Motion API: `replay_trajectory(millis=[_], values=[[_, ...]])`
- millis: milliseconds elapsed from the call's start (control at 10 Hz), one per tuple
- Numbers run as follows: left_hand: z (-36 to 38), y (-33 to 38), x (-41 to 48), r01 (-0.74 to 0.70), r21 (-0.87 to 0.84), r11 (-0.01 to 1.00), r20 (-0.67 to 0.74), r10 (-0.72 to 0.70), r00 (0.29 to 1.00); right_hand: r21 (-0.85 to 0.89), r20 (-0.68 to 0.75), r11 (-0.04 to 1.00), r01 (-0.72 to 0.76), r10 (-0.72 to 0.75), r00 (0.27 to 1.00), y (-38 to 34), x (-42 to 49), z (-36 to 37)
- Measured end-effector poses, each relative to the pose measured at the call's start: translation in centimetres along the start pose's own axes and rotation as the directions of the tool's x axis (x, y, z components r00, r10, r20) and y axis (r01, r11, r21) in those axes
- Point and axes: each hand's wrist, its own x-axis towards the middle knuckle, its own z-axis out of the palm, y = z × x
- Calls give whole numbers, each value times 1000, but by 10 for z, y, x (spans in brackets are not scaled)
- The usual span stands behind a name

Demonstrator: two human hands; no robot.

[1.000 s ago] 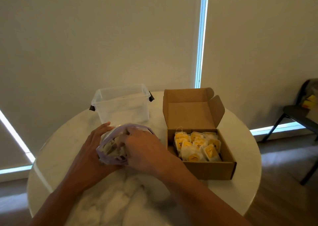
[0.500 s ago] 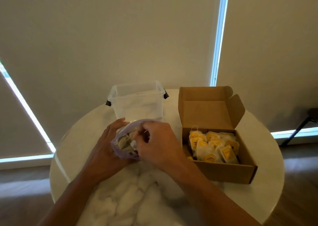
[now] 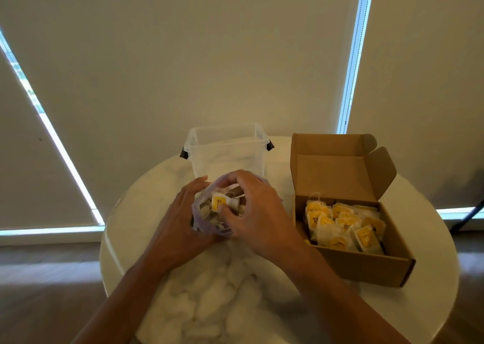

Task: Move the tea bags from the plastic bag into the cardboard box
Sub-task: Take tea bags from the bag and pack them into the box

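A clear plastic bag (image 3: 203, 219) with a purple rim sits at the table's middle, holding several tea bags. My left hand (image 3: 178, 226) grips the bag's left side and keeps its mouth open. My right hand (image 3: 255, 212) reaches into the mouth, and its thumb and fingers pinch a white tea bag with a yellow tag (image 3: 222, 203), lifted just above the others. To the right, the open cardboard box (image 3: 366, 267) holds several tea bags with yellow tags (image 3: 343, 226); its lid stands upright behind.
An empty clear plastic tub (image 3: 226, 152) with black latches stands just behind the bag. The round white marble table (image 3: 217, 299) ends close behind the tub and the box. A dark chair leg (image 3: 468, 215) shows at the far right.
My right hand has pulled a yellow-tagged tea bag up into the mouth of the plastic bag. The camera has turned left, so everything sits further right in view.
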Motion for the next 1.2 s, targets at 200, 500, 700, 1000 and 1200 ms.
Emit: replay_trajectory(millis=[200,500,700,1000,1200], values=[[29,-68,17,69,-215,974,-55,-83,995,-10,66,999,-50,51,997,6,2,1],[35,-107,25,199,-144,969,138,-179,974,-130,-86,982,138,-150,985,9,1,3],[19,-70,19,156,-195,968,119,-135,984,-60,-356,961,271,-275,893,-1,2,-19],[0,3,-4,-39,-170,985,-17,37,999,-70,-396,991,118,-136,908,21,-50,-122],[-4,-4,0,-15,-251,968,19,20,1000,-52,-48,986,-161,159,986,57,-89,-206]])
